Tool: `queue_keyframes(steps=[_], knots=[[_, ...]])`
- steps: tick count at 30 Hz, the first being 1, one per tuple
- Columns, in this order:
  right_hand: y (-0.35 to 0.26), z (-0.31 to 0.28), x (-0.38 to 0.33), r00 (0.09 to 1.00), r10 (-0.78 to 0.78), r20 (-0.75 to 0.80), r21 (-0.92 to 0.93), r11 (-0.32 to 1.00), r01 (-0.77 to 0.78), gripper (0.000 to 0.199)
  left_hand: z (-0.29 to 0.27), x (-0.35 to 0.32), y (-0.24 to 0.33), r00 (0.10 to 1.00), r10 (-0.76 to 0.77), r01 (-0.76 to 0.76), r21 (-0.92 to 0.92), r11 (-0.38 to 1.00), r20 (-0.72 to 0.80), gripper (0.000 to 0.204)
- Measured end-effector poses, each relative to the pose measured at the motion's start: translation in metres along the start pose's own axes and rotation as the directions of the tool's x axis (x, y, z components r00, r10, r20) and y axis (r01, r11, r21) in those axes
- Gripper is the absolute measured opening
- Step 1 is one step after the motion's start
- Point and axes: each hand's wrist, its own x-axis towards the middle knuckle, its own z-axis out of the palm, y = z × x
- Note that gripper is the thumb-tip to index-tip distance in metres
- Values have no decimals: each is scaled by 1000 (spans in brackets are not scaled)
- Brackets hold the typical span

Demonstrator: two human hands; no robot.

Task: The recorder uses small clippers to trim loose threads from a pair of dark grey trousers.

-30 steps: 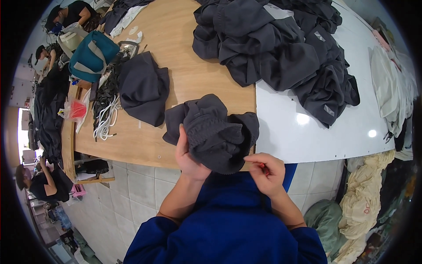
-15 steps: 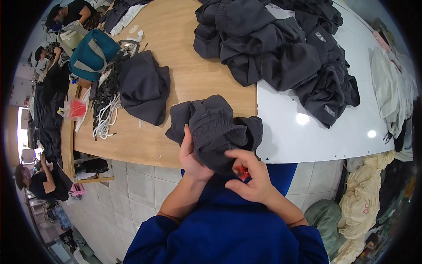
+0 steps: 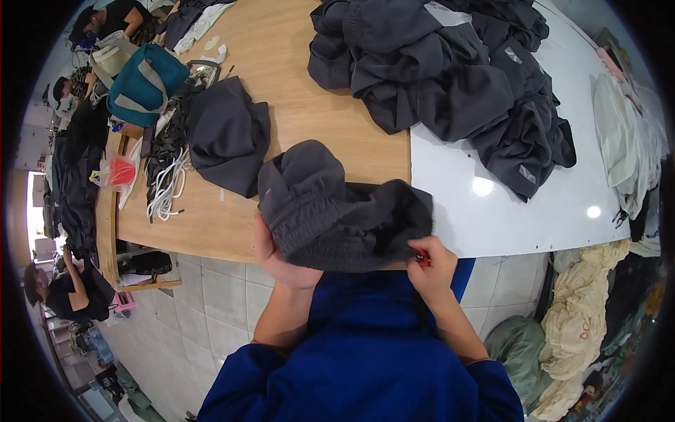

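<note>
A dark grey garment with a gathered elastic waistband [image 3: 330,243] is stretched between my hands, over the near table edge. My left hand [image 3: 285,257] grips its left side from below, thumb up along the fabric and the other fingers mostly hidden. At the right end of the waistband, my right hand [image 3: 434,271] is closed, its fingertips at the fabric's edge. A small red tool [image 3: 420,257] shows in that hand; most of it is covered, so its kind is unclear. The waistband opening faces up toward the right.
Another dark grey garment [image 3: 228,137] lies on the wooden table [image 3: 295,105] to the left, near white cords [image 3: 167,186] and a teal bag [image 3: 146,88]. A large heap of dark grey garments [image 3: 436,70] spreads over the white tabletop [image 3: 485,228]. Other people sit at far left.
The bunched garment has been spread wider and its waistband opened out. My left hand has shifted left; my right hand has moved right and closed at the waistband's edge.
</note>
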Motion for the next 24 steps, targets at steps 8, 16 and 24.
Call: queue_keyframes(steps=[8, 16, 24], knots=[[6, -6, -3, 904, -229, -361, 115, 951, 287, 17, -4, -11, 3, 998, 21, -26, 87, 996, 55, 59], [-3, -29, 12, 784, -209, -585, 93, 943, 320, 17, 11, -18, 17, 877, 424, -197, 634, 748, -227, 56], [-34, -54, 51, 920, -302, 250, 438, 883, 171, 28, 75, 42, 59, 535, 689, -711, 701, 55, 489, 44]])
